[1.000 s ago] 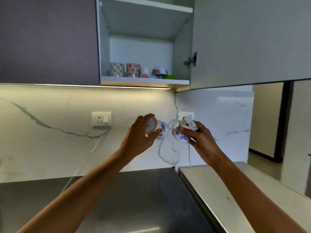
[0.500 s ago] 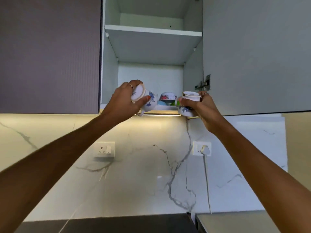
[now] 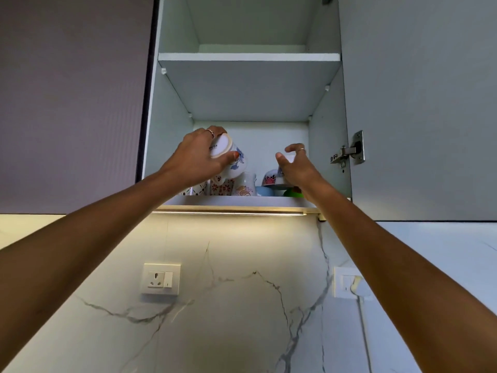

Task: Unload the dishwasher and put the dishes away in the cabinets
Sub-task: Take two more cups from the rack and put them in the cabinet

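Left hand (image 3: 195,160) grasped a tilted white cup (image 3: 232,157) above the lower shelf (image 3: 236,201), right hand (image 3: 291,165) with fingers curled around another cup (image 3: 288,159), mostly hidden

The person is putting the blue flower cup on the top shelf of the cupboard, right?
Not quite. In the head view the left hand holds the blue flower cup at the bottom shelf, above the other mugs there, not the top one. The top shelf shows nothing on it from here.

Marble-veined wall (image 3: 242,305) glows under a light strip (image 3: 228,212); white socket (image 3: 160,279).
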`<state>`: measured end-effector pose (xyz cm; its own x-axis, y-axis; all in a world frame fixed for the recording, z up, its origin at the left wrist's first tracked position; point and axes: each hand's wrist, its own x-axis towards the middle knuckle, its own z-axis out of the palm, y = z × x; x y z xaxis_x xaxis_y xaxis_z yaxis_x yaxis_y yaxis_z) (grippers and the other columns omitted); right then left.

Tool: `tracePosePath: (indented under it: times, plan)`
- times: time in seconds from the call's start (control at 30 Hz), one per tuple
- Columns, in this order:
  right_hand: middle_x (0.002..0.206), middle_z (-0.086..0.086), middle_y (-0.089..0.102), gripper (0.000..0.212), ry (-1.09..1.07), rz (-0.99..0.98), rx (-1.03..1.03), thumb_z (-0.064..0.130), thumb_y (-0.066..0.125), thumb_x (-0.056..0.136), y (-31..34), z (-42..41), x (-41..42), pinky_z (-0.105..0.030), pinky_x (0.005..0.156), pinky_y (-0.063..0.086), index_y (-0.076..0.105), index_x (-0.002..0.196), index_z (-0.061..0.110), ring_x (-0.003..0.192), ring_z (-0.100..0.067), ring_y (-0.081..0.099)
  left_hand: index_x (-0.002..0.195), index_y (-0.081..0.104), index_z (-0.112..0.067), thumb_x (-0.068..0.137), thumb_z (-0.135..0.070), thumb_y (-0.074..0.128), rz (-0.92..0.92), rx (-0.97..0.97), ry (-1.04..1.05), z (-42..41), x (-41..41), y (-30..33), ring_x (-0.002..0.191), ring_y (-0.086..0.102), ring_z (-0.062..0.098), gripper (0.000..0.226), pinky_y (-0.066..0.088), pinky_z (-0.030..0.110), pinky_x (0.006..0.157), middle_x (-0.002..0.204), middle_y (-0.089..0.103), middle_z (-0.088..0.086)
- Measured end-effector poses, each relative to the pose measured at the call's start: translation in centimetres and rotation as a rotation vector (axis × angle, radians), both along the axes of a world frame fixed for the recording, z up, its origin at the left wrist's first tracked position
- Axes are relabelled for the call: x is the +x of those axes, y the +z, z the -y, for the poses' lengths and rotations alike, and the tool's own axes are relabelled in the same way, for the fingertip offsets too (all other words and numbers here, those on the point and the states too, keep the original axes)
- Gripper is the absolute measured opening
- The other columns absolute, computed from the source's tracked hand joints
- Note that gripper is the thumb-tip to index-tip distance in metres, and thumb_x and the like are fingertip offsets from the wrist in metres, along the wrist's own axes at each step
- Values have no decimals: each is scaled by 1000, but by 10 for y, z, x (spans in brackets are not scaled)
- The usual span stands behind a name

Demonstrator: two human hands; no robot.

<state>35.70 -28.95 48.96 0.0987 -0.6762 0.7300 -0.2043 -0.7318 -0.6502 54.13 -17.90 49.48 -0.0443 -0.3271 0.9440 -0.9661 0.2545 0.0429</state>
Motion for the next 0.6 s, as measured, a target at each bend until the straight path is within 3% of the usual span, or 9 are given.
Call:
tracePosePath:
  times: [0.13,0.33,0.4,0.43,0.5,0.53,0.6]
  plan:
    - [129,-16,50,38,-109,-197,49,36,40,99,2,16,12,-32,91,42,37,131,16,120,-31,48,124,55,-17,85,-43,64,12,38,-6,15,3,4,96,57,22,47,42,25,78,113,63,10]
    - [131,-18,53,42,-322,-410,29,31,36,101,8,24,15,-27,79,36,46,128,0,112,-28,53,121,59,-16,86,-45,62,18,59,-29,31,9,2,95,58,20,46,38,22,74,112,65,6]
    - [131,-18,54,44,-398,-491,-6,32,38,101,9,24,15,-28,85,39,48,127,-1,117,-30,52,120,60,-16,88,-44,61,21,54,-40,34,11,0,98,59,22,43,39,22,75,112,66,6]
    - [129,-18,55,44,-422,-531,-25,34,40,100,10,23,13,-28,87,41,50,126,-1,116,-31,53,120,60,-15,89,-42,60,18,50,-45,34,12,-2,100,59,23,42,39,22,76,113,65,7]
    - [113,-16,59,38,-422,-584,-9,36,47,95,12,20,8,-26,75,43,56,116,6,102,-30,56,122,60,-14,90,-41,59,6,43,-54,36,14,-3,103,59,23,41,39,22,78,116,65,7]
    - [101,-13,58,30,-376,-594,31,36,52,92,14,20,4,-25,68,43,58,104,10,92,-28,55,121,61,-15,90,-41,58,4,37,-60,37,15,-3,101,59,22,40,39,22,77,115,66,6]
    - [93,-8,53,16,-189,-575,158,28,58,89,20,18,-7,-26,71,45,61,91,12,82,-23,51,117,63,-15,91,-42,56,-8,25,-75,38,15,-2,94,59,18,38,39,22,72,110,67,5]
